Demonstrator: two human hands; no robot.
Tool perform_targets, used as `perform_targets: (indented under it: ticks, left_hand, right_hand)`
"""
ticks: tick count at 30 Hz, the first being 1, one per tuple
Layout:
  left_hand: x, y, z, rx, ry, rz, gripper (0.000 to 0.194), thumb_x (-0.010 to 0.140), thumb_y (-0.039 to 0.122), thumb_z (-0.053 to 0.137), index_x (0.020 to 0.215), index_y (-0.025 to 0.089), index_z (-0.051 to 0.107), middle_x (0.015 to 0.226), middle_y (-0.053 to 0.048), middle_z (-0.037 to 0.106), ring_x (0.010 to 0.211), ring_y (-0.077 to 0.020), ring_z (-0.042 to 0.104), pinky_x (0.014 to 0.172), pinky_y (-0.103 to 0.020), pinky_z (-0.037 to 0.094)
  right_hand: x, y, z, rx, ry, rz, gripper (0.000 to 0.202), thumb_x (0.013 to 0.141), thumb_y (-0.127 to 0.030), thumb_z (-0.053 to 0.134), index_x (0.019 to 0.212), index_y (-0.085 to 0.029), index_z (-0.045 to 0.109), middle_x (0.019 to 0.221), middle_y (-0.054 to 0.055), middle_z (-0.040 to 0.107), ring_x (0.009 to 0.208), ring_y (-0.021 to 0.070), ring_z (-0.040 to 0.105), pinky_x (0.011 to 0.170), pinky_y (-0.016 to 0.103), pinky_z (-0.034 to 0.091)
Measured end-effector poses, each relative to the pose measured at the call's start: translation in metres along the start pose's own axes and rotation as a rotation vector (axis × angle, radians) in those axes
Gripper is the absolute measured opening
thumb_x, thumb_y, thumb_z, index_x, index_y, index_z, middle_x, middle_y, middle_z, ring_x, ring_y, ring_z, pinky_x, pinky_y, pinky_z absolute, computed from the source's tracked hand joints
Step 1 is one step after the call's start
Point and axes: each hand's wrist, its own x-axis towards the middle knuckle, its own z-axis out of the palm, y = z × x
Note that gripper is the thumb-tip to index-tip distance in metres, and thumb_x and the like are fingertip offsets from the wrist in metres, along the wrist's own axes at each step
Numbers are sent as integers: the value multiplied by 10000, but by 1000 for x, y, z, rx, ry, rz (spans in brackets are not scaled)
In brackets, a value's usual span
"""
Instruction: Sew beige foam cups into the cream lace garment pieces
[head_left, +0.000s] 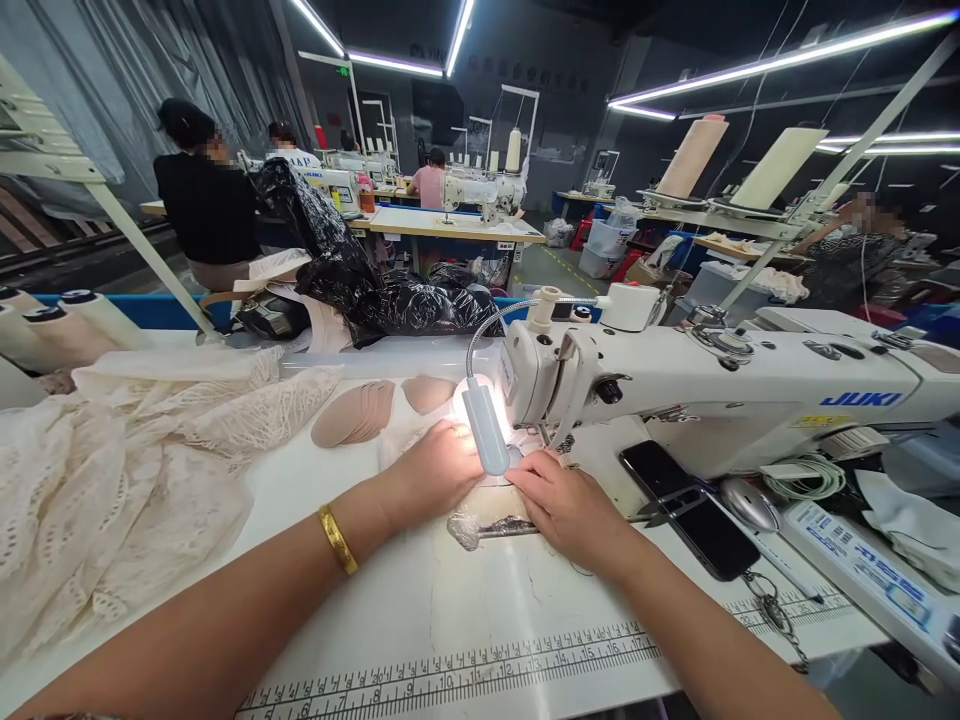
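Observation:
My left hand (441, 468) is bent, with its fingers pressed together on pale fabric (397, 432) beside the needle area of a white sewing machine (705, 370). Lamp glare hides part of its fingertips. Across from it, my right hand (564, 500) pinches the fabric's near edge between thumb and forefinger. A grey gooseneck lamp (486, 430) hangs over the work and covers some of it. Just past my left hand lie a fanned stack of beige oval pads (354, 414) and another beige pad (429, 393). Crinkled clear plastic (465, 530) lies under my hands.
Cream lace fabric (135, 470) is heaped at left. A black phone (690, 510), a pen, keys and a white control box (877, 580) are at right. A ruler strip (450, 680) runs along the front edge. Black plastic bags (405, 300) lie behind; several people sit farther off.

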Motion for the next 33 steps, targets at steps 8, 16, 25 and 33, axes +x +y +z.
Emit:
perform_targets:
  ticks: [8, 16, 25, 33]
  left_hand:
    - [2, -7, 11, -1, -81, -212, 229, 966, 90, 455, 872, 155, 653, 928, -100, 657, 852, -247, 606, 788, -390, 485]
    - [-52, 68, -44, -434, 10, -269, 265, 953, 127, 525, 1160, 215, 666, 1221, -89, 686, 1131, -246, 631, 1002, -404, 507]
    - [-77, 149, -31, -1751, 618, -1057, 435, 871, 498, 817, 1151, 178, 726, 1207, -127, 716, 1232, -293, 624, 1068, -386, 493]
    - [-75, 158, -41, -1933, 335, -878, 499, 757, 300, 925, 1215, 182, 763, 1149, -140, 744, 1094, -312, 694, 933, -379, 543]
  right_hand:
    - [-2, 9, 5, 144, 39, -27, 277, 1028, -116, 435, 1140, -208, 671, 1028, 97, 692, 890, 245, 601, 652, 346, 441]
    - [-1, -48, -8, 1189, -103, 542, 401, 1012, -527, 634, 1316, -290, 522, 879, -24, 665, 771, 179, 594, 773, 341, 466]
    - [-39, -129, 13, 1140, 216, 451, 264, 1005, -473, 671, 1197, -295, 704, 906, 10, 643, 803, 181, 617, 770, 301, 525]
    - [-53, -125, -6, 1062, 119, 482, 489, 1032, -588, 581, 1484, -402, 591, 1548, 47, 559, 1439, 294, 494, 1199, 462, 415]
